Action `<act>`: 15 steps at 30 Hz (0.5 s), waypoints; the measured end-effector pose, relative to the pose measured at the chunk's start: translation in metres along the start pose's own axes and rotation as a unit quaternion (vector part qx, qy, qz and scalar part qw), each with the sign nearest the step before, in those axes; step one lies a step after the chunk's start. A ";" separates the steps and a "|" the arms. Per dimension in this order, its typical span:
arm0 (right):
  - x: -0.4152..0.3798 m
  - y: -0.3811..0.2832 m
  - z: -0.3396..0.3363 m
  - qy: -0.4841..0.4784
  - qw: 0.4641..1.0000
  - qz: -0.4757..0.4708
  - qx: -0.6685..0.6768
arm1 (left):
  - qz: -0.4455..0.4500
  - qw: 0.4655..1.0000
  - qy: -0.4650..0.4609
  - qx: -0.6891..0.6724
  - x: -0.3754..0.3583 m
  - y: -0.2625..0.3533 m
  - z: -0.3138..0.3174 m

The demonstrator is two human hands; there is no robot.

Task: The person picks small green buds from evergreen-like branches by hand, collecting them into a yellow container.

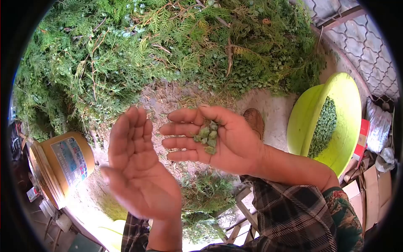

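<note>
My right hand [218,140] is held palm up in the middle of the view, cupping a small clump of green cones [208,136] against its fingers. My left hand [136,166] is beside it on the left, flat and empty, fingers together and pointing up, not touching the right hand. Both hands hover over the ground in front of a big heap of cut green conifer branches [168,46]. A plaid sleeve covers my right forearm.
A yellow-green basin [344,105] holding many green cones stands at the right. An orange tin bucket [63,164] lies at the left. A brown shoe [255,121] rests on the concrete. Wire fencing and cardboard boxes fill the right edge; loose twigs lie below the hands.
</note>
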State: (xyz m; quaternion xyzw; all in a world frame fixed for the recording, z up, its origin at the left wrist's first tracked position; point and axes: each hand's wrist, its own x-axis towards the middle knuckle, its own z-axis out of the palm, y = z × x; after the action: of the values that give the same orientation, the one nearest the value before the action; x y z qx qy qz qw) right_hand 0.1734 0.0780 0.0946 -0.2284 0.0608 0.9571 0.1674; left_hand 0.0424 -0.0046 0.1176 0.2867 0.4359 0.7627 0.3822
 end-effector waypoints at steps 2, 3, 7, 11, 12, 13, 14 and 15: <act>0.001 -0.001 -0.004 -0.006 1.000 0.001 0.007 | -0.027 0.999 0.010 0.026 -0.001 -0.003 -0.007; 0.001 -0.001 -0.005 -0.006 1.000 0.003 0.005 | -0.017 0.976 -0.008 0.216 -0.001 -0.004 -0.007; 0.005 0.004 -0.020 -0.017 1.000 -0.015 0.006 | 0.028 0.875 -0.113 0.469 -0.002 -0.014 -0.009; 0.004 0.007 -0.016 0.032 0.999 -0.006 -0.006 | 0.073 0.815 -0.202 0.539 0.000 -0.020 -0.010; 0.005 0.008 -0.018 0.031 0.999 -0.006 -0.007 | 0.067 0.818 -0.220 0.527 0.000 -0.021 -0.012; 0.005 0.009 -0.020 0.029 1.000 -0.006 -0.008 | 0.066 0.818 -0.221 0.526 -0.001 -0.021 -0.014; 0.005 0.008 -0.023 0.030 0.999 -0.007 -0.008 | 0.043 0.835 -0.207 0.509 -0.002 -0.021 -0.016; 0.006 0.007 -0.028 0.020 1.000 -0.003 -0.014 | 0.019 0.850 -0.192 0.491 -0.003 -0.021 -0.017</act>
State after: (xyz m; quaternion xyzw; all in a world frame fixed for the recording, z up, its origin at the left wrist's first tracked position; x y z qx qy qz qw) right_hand 0.1775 0.0679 0.0674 -0.2500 0.0496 0.9527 0.1657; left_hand 0.0377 -0.0084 0.0911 0.5859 0.6659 0.3865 0.2529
